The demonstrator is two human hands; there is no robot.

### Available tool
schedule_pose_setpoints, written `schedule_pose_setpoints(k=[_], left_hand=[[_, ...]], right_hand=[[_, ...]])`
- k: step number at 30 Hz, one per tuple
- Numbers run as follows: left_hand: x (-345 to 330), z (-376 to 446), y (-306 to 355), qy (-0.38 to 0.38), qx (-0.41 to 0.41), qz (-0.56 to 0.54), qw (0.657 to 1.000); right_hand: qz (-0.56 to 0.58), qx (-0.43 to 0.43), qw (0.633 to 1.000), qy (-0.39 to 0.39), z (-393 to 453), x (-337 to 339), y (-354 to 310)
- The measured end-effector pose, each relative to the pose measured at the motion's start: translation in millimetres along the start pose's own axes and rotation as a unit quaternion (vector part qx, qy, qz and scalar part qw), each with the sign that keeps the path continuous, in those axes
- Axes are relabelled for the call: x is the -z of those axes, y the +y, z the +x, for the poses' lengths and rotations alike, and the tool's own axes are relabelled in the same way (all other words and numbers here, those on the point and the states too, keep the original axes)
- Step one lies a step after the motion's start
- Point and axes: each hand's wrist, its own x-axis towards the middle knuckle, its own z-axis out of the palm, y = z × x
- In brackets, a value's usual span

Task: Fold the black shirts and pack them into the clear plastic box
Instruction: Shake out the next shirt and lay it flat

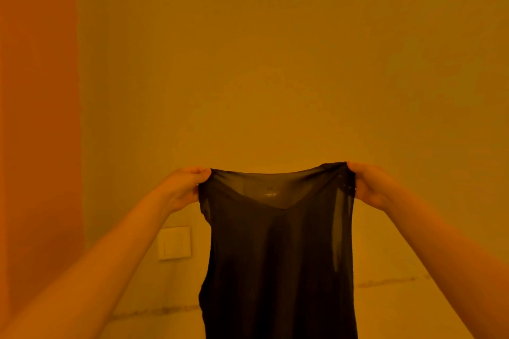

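**Black shirt held up by its shoulders**

A wall switch (174, 242) sits low on the wall, behind the left forearm. The left hand (183, 187) pinches the left shoulder of the black shirt (278, 256), fingers curled over the cloth. The thin garment hangs straight down in the air between both arms, its neckline sagging and its hem running out of view below. The right hand (367, 187) grips the right shoulder likewise.

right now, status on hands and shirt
Left hand and right hand each pinch a top corner of the black shirt. Shirt held up, hanging unfolded before the wall. Clear box not in view.
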Motion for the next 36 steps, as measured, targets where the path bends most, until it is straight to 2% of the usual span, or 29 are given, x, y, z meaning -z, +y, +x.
schedule_pose_setpoints(k=[2,6,8,12,16,19,21,23,25,27,29,31,33,36], left_hand=[[0,-1,0,-0.011,0.000,0.026,1.000],[3,-1,-3,0.087,-0.011,0.137,0.987],[3,-2,-6,0.099,-0.014,0.163,0.982],[-1,-2,-7,0.065,-0.001,0.066,0.996],[-10,-2,-5,0.051,0.016,-0.100,0.994],[-12,0,-4,0.045,0.045,-0.113,0.992],[-8,1,-6,0.026,0.067,-0.033,0.997],[-3,0,-9,0.002,0.092,0.135,0.987],[0,-1,-10,-0.024,0.118,0.296,0.948],[0,-4,-8,-0.042,0.140,0.408,0.901],[0,-5,-7,-0.051,0.155,0.460,0.873],[-2,-6,-7,-0.058,0.161,0.470,0.866],[-4,-6,-10,-0.058,0.152,0.453,0.876],[-5,-2,-17,-0.008,0.114,0.294,0.949]], right_hand=[[0.032,-0.003,0.999,0.000,0,2,-1],[0.095,0.015,0.995,0.004,-5,5,-4],[0.094,0.024,0.995,0.000,-8,5,-4],[0.088,0.041,0.995,-0.016,-9,4,-5],[0.110,0.069,0.991,0.018,-4,3,-8],[0.131,0.079,0.987,0.052,-1,7,-10],[0.144,0.080,0.984,0.073,0,11,-10],[0.144,0.082,0.982,0.094,0,14,-10],[0.127,0.083,0.983,0.104,-2,16,-10],[0.109,0.082,0.985,0.108,-3,16,-8],[0.092,0.081,0.986,0.112,-3,16,-6],[0.072,0.075,0.988,0.112,-1,16,-4],[0.061,0.071,0.990,0.110,1,17,-2],[0.060,0.067,0.989,0.117,3,19,-2]])
